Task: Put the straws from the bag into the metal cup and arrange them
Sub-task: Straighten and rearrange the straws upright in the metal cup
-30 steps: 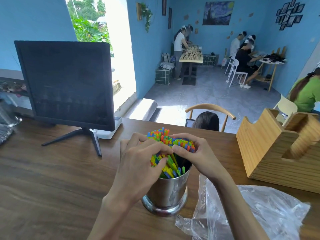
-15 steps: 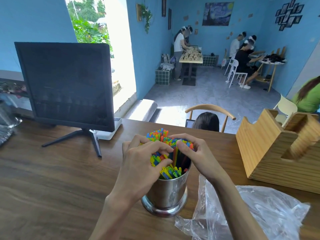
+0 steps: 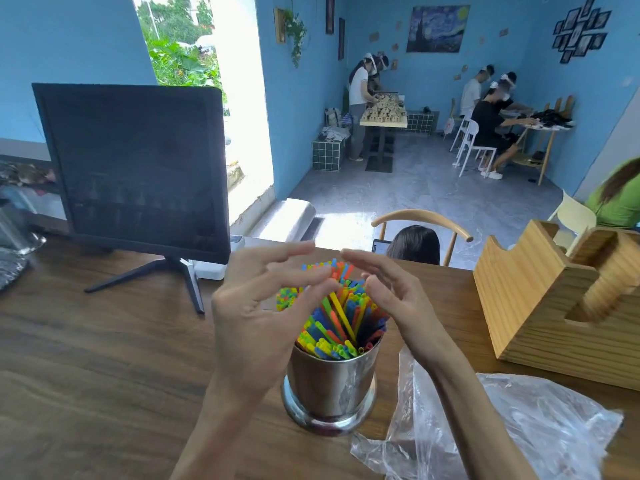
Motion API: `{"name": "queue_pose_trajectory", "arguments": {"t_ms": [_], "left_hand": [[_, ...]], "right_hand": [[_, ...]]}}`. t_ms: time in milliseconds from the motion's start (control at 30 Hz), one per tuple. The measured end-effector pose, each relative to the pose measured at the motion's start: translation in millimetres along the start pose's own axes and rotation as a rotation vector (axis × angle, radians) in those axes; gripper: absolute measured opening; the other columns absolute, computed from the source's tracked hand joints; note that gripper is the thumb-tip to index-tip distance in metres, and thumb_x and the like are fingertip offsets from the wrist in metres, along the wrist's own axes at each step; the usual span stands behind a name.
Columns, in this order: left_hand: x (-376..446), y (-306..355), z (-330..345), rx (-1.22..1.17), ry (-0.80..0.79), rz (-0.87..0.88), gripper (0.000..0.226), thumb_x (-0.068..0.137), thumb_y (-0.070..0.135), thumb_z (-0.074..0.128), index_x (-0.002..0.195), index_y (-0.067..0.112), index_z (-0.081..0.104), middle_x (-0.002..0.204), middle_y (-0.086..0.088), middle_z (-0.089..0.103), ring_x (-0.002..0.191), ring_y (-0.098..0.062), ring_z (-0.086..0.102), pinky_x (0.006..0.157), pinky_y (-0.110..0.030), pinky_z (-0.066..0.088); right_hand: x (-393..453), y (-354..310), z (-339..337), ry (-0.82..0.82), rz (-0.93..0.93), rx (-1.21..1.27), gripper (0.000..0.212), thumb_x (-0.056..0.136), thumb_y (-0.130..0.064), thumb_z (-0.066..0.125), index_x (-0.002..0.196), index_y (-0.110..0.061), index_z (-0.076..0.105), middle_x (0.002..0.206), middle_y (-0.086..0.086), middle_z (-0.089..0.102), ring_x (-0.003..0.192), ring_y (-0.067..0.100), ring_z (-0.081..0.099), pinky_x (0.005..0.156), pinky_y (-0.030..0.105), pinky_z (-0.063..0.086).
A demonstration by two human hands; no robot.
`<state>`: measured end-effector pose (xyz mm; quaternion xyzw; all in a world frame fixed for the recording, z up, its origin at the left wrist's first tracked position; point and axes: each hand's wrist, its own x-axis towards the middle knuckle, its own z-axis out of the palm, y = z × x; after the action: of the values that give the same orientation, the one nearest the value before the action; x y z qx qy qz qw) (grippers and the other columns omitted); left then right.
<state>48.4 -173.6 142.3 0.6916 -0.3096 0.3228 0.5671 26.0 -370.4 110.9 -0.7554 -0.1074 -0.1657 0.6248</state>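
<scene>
The straws (image 3: pixel 341 318) stand in the metal cup (image 3: pixel 330 382) on the wooden table (image 3: pixel 104 375), between the left hand (image 3: pixel 256 317) and the right hand (image 3: pixel 391 299). Both hands have relaxed, spread fingers and grip nothing. The straws point upward, leaning away from the person

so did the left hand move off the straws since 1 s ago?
Yes. The left hand has lifted up and opened; against the metal cup, which stays put, its fingers now hover above the straws instead of gripping them.
</scene>
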Motion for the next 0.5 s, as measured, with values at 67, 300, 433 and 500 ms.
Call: {"name": "queue_pose_trajectory", "arguments": {"t_ms": [67, 300, 433, 500], "left_hand": [[6, 8, -3, -0.239, 0.125, -0.127, 0.018, 0.078, 0.016, 0.082, 0.091, 0.028, 0.078, 0.089, 0.003, 0.077, 0.081, -0.014, 0.071, 0.075, -0.024, 0.053], [20, 12, -14, -0.504, 0.474, -0.329, 0.015, 0.082, 0.024, 0.076, 0.092, 0.016, 0.069, 0.081, 0.004, 0.079, 0.07, -0.013, 0.075, 0.059, -0.021, 0.055], [12, 2, -16, -0.515, 0.397, -0.44, 0.021, 0.07, 0.032, 0.081, 0.084, 0.018, 0.074, 0.077, -0.001, 0.078, 0.071, -0.015, 0.074, 0.064, -0.02, 0.055], [8, -2, -19, -0.475, 0.257, -0.49, 0.021, 0.064, 0.032, 0.082, 0.079, 0.017, 0.077, 0.074, -0.003, 0.077, 0.068, -0.013, 0.071, 0.066, -0.019, 0.054]], "right_hand": [[0, -4, 0, 0.007, -0.044, -0.037, 0.048, 0.088, -0.058, 0.061, 0.124, -0.028, 0.071, 0.137, -0.014, 0.063, 0.135, 0.008, 0.052, 0.113, 0.037, 0.041], [-6, -24, -4, 0.077, -0.102, 0.021, 0.015, 0.088, -0.023, 0.078, 0.097, -0.012, 0.081, 0.099, 0.002, 0.079, 0.105, 0.011, 0.071, 0.091, 0.023, 0.052], [-11, -37, -13, 0.188, -0.157, 0.212, 0.026, 0.077, -0.043, 0.084, 0.093, -0.022, 0.084, 0.086, 0.006, 0.08, 0.091, 0.023, 0.075, 0.082, 0.026, 0.056], [-10, -41, -16, 0.23, -0.168, 0.316, 0.036, 0.073, -0.054, 0.085, 0.092, -0.023, 0.083, 0.091, 0.006, 0.08, 0.089, 0.025, 0.074, 0.08, 0.028, 0.054]]}}
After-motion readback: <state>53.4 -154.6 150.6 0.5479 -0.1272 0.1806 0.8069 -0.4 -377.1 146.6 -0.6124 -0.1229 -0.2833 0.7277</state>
